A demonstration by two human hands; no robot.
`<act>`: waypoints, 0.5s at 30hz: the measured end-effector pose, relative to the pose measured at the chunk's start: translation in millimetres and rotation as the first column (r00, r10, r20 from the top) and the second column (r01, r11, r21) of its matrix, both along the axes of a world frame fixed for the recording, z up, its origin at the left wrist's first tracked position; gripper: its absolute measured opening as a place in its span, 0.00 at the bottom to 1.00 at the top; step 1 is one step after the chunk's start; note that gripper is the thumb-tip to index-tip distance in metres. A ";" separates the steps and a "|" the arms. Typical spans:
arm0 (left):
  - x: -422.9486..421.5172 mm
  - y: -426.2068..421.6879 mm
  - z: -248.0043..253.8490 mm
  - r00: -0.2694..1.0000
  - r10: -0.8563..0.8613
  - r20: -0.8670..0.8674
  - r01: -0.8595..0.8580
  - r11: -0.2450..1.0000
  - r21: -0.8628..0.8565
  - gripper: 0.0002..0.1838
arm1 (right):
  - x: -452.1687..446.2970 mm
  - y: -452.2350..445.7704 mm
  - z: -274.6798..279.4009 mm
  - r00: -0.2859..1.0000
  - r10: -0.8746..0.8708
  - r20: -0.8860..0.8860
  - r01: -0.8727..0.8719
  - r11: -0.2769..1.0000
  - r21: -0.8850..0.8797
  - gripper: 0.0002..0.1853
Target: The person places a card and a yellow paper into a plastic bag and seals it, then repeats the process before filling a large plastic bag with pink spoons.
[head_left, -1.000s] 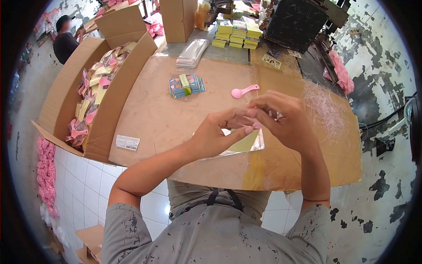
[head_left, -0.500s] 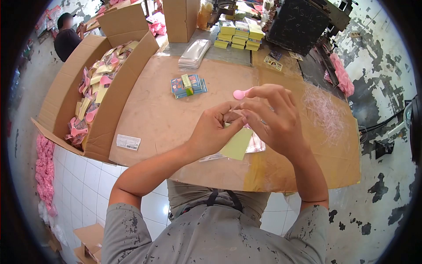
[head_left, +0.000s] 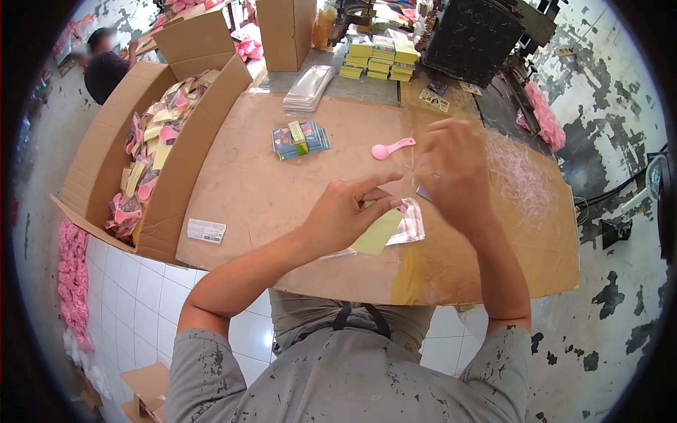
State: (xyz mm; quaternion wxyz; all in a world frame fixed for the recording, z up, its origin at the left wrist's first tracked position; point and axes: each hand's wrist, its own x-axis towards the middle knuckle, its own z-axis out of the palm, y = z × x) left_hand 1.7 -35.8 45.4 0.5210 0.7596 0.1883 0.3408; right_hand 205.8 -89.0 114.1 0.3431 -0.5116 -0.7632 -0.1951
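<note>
My left hand [head_left: 351,213] is closed in a pinch on a pale green card [head_left: 376,236], just above the cardboard-covered table. Beside and partly under the card lies a shiny clear plastic bag [head_left: 412,223]. My right hand [head_left: 453,170] is up to the right of it, smeared by motion, so its fingers are hard to make out. A small bluish piece [head_left: 423,192] shows by that hand; whether it is held I cannot tell. Beyond my hands a pink plastic spoon [head_left: 393,149] lies on the table. Farther left is a banded bundle of blue packets [head_left: 300,140].
An open carton [head_left: 197,120] of bagged pink spoons and cards stands at left. Clear plastic bags [head_left: 309,88] and stacked yellow-edged cards [head_left: 379,56] lie at the back. Plastic strands [head_left: 522,173] spread at right. A person [head_left: 106,69] sits at far left.
My right hand has come away from my left, moving right and slightly up, uncovering the pink spoon. My left hand stays by the card, fingers a little more extended.
</note>
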 end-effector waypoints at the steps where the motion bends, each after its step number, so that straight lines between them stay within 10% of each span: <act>1: -2.3 -0.1 3.3 0.999 -0.032 0.001 0.032 0.994 -0.103 0.19 | 12.5 -5.0 5.1 0.994 -0.023 -0.106 0.020 0.999 -0.030 0.05; 3: -3.2 2.8 1.6 0.998 -0.066 0.024 0.069 0.966 -0.249 0.19 | 51.3 -24.2 18.8 0.806 -0.056 -0.589 -0.230 0.887 -0.400 0.02; 7: 0.1 16.9 -11.8 0.997 -0.049 0.059 0.067 0.931 -0.359 0.18 | 170.1 -75.0 30.9 0.366 -0.172 -0.915 -0.695 0.603 -0.392 0.04; 10: 0.5 15.9 -11.3 0.996 -0.052 0.070 0.076 0.912 -0.403 0.17 | 261.3 -87.5 -14.4 0.470 -0.404 -0.785 -0.090 0.863 -0.497 0.12; 11: 0.9 16.0 -10.3 0.995 -0.057 0.076 0.084 0.906 -0.414 0.17 | 285.8 -101.5 -41.5 0.742 -0.553 -0.378 0.311 0.784 -0.538 0.15; 13: 1.5 16.9 -14.5 0.996 -0.056 0.068 0.077 0.923 -0.377 0.17 | 320.5 -124.5 -84.3 0.382 -0.778 0.498 0.889 0.458 0.034 0.23; 15: 2.5 19.3 -16.7 0.993 -0.072 0.093 0.101 0.926 -0.364 0.17 | 309.5 -124.1 -68.0 0.518 -0.786 0.337 0.840 0.542 -0.027 0.24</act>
